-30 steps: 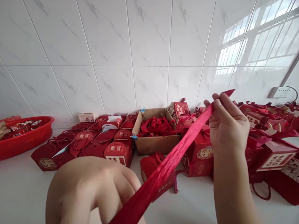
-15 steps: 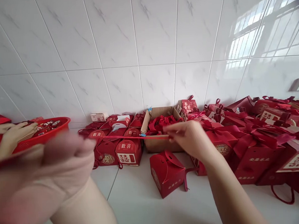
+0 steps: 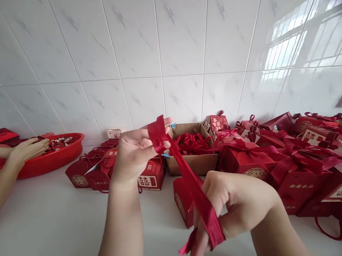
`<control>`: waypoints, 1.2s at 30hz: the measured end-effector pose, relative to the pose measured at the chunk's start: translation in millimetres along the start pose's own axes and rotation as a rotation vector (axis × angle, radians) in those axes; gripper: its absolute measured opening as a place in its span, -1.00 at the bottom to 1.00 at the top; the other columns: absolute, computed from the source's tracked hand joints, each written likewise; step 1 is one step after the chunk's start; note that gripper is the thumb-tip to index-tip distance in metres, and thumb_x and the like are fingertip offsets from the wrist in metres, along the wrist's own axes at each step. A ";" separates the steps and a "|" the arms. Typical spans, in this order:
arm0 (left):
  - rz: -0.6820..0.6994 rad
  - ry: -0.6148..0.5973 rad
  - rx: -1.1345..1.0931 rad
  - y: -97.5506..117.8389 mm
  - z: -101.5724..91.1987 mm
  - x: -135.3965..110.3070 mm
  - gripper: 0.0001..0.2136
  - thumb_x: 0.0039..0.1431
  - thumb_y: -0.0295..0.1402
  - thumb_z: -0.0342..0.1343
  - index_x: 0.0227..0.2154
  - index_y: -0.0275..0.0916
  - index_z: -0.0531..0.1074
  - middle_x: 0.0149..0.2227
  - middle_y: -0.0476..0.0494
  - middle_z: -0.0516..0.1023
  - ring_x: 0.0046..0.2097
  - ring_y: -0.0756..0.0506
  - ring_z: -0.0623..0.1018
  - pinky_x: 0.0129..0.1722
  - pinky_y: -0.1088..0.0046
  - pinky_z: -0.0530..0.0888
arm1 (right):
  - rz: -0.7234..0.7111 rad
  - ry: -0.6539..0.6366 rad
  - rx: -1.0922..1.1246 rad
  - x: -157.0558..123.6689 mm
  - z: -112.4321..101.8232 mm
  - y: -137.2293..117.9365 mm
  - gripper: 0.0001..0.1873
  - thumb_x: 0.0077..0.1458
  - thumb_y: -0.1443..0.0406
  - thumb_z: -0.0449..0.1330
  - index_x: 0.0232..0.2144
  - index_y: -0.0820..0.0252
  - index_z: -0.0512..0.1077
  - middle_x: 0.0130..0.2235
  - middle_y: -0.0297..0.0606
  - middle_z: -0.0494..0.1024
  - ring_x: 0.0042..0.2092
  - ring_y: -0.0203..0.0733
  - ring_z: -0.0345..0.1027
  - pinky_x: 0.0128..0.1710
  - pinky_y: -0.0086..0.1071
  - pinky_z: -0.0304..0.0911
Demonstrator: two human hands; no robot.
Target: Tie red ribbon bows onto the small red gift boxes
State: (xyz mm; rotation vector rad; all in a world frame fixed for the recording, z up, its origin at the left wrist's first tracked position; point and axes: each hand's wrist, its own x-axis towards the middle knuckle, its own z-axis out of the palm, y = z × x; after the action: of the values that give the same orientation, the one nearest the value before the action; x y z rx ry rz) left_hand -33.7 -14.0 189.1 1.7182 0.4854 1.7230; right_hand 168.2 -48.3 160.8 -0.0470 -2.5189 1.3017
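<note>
A red ribbon (image 3: 187, 176) runs taut between my two hands above the white surface. My left hand (image 3: 134, 151) pinches its upper end, with the tip folded over my fingers. My right hand (image 3: 235, 208), lower and closer to me, is closed round the lower end, which wraps over my fingers and dangles below. Just behind the ribbon stands a small red gift box (image 3: 182, 198) with a folded top, partly hidden by my right hand.
A cardboard box (image 3: 194, 162) of red ribbons sits against the tiled wall. Flat and folded red gift boxes (image 3: 101, 170) lie to its left; tied ones (image 3: 290, 167) crowd the right. Another person's hand (image 3: 27, 149) reaches into a red tray (image 3: 55, 159) at far left.
The ribbon was held stretched sideways, left hand near the camera. Now my left hand is raised at centre and my right hand has dropped low, turning the ribbon into a steep diagonal.
</note>
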 end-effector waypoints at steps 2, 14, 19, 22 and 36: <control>-0.029 0.001 0.092 -6.9 7.8 -0.1 -0.86 -0.25 -0.40 0.41 -0.64 -0.20 0.53 -0.23 -0.22 0.61 -0.07 -0.27 0.55 -0.20 0.27 0.53 | -0.065 0.054 0.048 -2.4 0.5 -2.4 -0.78 0.06 0.46 0.17 -0.24 0.48 0.55 -0.19 0.04 0.60 -0.14 -0.18 0.51 -0.14 -0.46 0.40; 0.111 -0.112 0.467 -33.5 16.8 2.1 -0.88 -0.06 -0.57 0.18 -0.58 -0.24 0.53 -0.51 -0.03 0.46 -0.41 -0.03 0.44 -0.42 0.48 0.36 | -0.239 0.169 0.205 -10.8 2.1 -11.4 -0.85 0.05 0.38 0.22 -0.42 0.40 0.57 -0.33 0.00 0.63 -0.29 -0.21 0.55 -0.24 -0.53 0.41; 0.034 -0.322 0.571 -27.5 15.3 1.7 -0.79 -0.07 -0.63 0.08 -0.54 -0.21 0.55 -0.50 0.03 0.45 -0.42 0.02 0.38 -0.42 0.52 0.29 | -0.227 0.455 0.278 -13.2 2.7 -23.1 -0.70 0.16 0.18 0.16 -0.33 0.29 0.59 -0.38 -0.10 0.63 -0.44 -0.28 0.51 -0.45 -0.51 0.41; -0.054 -0.434 0.639 -21.1 17.4 1.4 -0.77 -0.07 -0.62 0.03 -0.53 -0.20 0.55 -0.48 0.04 0.47 -0.40 0.02 0.39 -0.39 0.52 0.30 | -0.147 0.679 0.286 -19.1 5.5 -25.3 -0.68 0.18 0.13 0.12 -0.29 0.17 0.60 -0.36 -0.18 0.63 -0.56 -0.37 0.43 -0.61 -0.56 0.33; -0.257 -0.789 0.713 -23.8 23.9 -2.8 -0.81 -0.11 -0.57 0.04 -0.59 -0.18 0.50 -0.36 0.00 0.44 -0.44 0.01 0.42 -0.51 0.52 0.29 | 0.180 1.307 -0.439 -24.5 -6.3 -31.9 -0.65 0.12 0.10 0.17 -0.57 0.16 0.52 -0.55 -0.30 0.49 -0.48 -0.33 0.33 -0.54 -0.50 0.22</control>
State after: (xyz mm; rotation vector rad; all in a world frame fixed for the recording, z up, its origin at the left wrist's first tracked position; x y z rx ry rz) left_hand -6.1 -3.0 172.9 2.4910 0.9451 0.5939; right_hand 196.8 -66.2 183.7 -0.9011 -1.5568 0.4021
